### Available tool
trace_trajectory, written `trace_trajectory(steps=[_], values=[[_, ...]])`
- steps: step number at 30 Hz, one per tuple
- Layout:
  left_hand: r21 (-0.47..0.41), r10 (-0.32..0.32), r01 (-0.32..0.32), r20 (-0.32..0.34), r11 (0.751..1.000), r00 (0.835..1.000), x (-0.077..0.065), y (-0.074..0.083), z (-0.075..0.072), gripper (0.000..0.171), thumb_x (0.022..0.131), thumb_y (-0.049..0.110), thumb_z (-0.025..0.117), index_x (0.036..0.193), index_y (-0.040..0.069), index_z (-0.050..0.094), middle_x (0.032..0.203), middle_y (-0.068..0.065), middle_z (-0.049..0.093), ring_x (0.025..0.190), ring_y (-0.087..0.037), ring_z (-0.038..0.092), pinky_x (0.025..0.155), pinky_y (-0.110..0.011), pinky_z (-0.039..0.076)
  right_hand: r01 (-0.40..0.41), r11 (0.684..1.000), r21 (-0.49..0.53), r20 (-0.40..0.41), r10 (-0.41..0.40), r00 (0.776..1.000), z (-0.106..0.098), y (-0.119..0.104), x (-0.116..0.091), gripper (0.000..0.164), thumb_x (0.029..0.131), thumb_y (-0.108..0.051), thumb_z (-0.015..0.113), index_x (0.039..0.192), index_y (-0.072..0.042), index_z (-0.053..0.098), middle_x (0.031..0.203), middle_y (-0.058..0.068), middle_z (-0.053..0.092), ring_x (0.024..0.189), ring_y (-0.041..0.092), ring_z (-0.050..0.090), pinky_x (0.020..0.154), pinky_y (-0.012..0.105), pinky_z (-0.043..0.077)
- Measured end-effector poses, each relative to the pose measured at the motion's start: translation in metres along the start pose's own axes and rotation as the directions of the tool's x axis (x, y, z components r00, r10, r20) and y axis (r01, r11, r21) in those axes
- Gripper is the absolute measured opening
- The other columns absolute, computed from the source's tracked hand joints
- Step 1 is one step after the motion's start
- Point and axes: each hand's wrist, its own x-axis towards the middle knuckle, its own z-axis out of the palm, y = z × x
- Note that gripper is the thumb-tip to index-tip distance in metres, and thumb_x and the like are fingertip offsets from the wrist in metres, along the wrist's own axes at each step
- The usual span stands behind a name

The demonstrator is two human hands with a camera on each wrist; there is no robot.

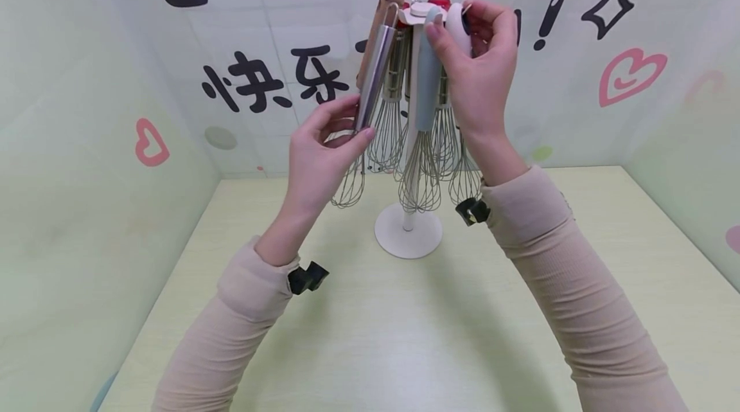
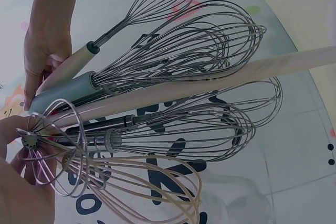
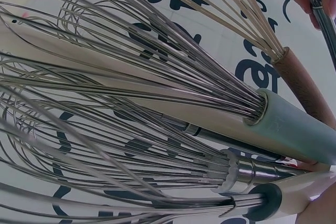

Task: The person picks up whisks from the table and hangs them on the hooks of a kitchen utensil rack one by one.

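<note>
My left hand (image 1: 326, 139) grips the lower part of a steel whisk's handle (image 1: 376, 71), tilted, its loop end up beside the rack's top. Whether the loop is on a hook, I cannot tell. With fingers and thumb my right hand (image 1: 485, 71) holds a white-handled whisk (image 3: 294, 192) near its top; the thumb lies by the top of the light blue whisk handle (image 1: 426, 78). Both hands are at a white whisk stand (image 1: 408, 232). Around its pole hang several whisks, including one with a brown handle (image 3: 302, 80) and pale wires, and a steel-collared one (image 3: 241, 171).
The stand's round base rests on a pale wooden table (image 1: 358, 335). A wall (image 1: 254, 135) with black lettering and pink hearts rises close behind. Wire whisk heads (image 2: 210, 45) crowd around the white pole (image 2: 294, 64).
</note>
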Motion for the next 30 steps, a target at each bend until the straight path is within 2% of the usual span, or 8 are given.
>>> trace_trajectory(steps=[10,30], values=[[-0.02,0.008,-0.007,0.009,1.0,1.0,0.003,-0.001,0.005,0.044,0.082,-0.001,0.07,0.125,0.001,0.059,0.119,-0.016,0.063,0.099,-0.016,0.063,0.088,-0.024,0.057,0.001,1.0,0.0,-0.005,-0.001,1.0,0.001,-0.003,-0.001,0.043,0.081,-0.002,0.072,0.116,0.002,0.048,0.105,0.0,0.049,0.095,0.01,0.049,0.089,0.021,0.048],[-0.023,-0.026,0.027,0.031,0.999,0.999,0.004,-0.012,0.013,0.045,0.081,-0.002,0.07,0.125,0.0,0.06,0.12,-0.015,0.061,0.098,-0.016,0.063,0.086,-0.022,0.057,0.004,1.0,-0.006,-0.004,-0.004,1.0,0.0,0.0,0.0,0.043,0.081,-0.002,0.071,0.116,0.002,0.048,0.105,0.0,0.049,0.096,0.01,0.049,0.088,0.021,0.048]])
